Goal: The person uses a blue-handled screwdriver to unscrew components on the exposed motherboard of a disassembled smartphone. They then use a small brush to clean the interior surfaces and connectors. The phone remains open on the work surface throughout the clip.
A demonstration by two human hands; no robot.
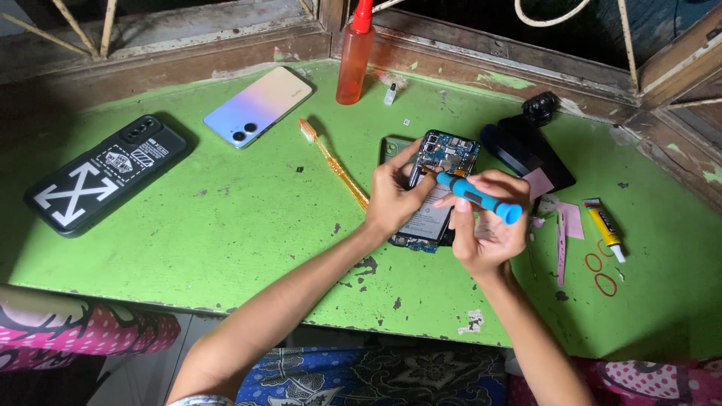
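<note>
Right hand (487, 225) pinching light blue screwdriver (477, 197) mid-shaft, left hand (392, 197) pressing fragile opened phone (436, 188) by its edges, exposed board just beyond fingertips.

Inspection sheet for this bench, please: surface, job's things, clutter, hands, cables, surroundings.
Surface: green table, paint chipped near the front edge.
Job's things: opened phone with circuit board exposed; blue screwdriver, tip down on the board.
Clutter: phone in black case, pastel phone face down, toothbrush, orange squeeze bottle, glue tube, red rubber bands, black parts, pink scraps.
Hands: left hand steadies the opened phone; right hand grips the screwdriver.
Cables: nothing seen.
Surroundings: worn wooden window frame behind the table.
</note>
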